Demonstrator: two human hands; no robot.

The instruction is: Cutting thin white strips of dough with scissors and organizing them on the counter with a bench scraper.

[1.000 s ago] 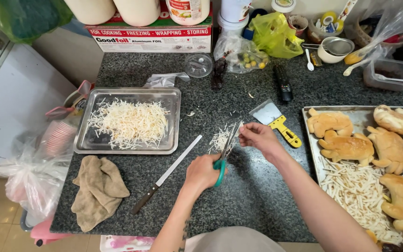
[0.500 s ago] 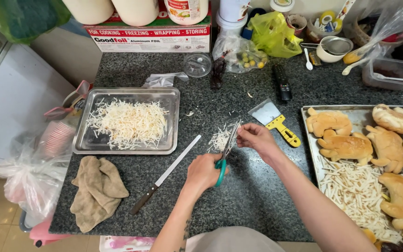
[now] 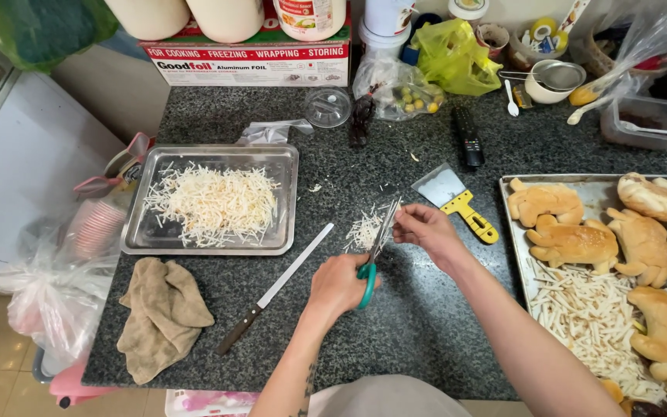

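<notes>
My left hand (image 3: 338,284) grips green-handled scissors (image 3: 374,251) whose blades point up toward a small pile of pale shreds (image 3: 365,228) on the dark granite counter (image 3: 418,332). My right hand (image 3: 424,229) pinches thin pale strips right at the scissor blades, above the pile. Left of my hands stands a steel tray (image 3: 286,158) heaped with shredded pale strips (image 3: 214,203). A long knife (image 3: 274,288) lies diagonally between the tray and my left hand.
A yellow-handled scraper (image 3: 457,198) lies just right of my right hand. A baking tray (image 3: 516,232) at right holds chicken-shaped breads and more pale strips. A brown cloth (image 3: 160,315) sits at front left. Boxes, bags, a remote and bowls line the back.
My hands stay in nearly the same place over the small pile; the scissor blades and my right fingers shift slightly as strips are snipped.
</notes>
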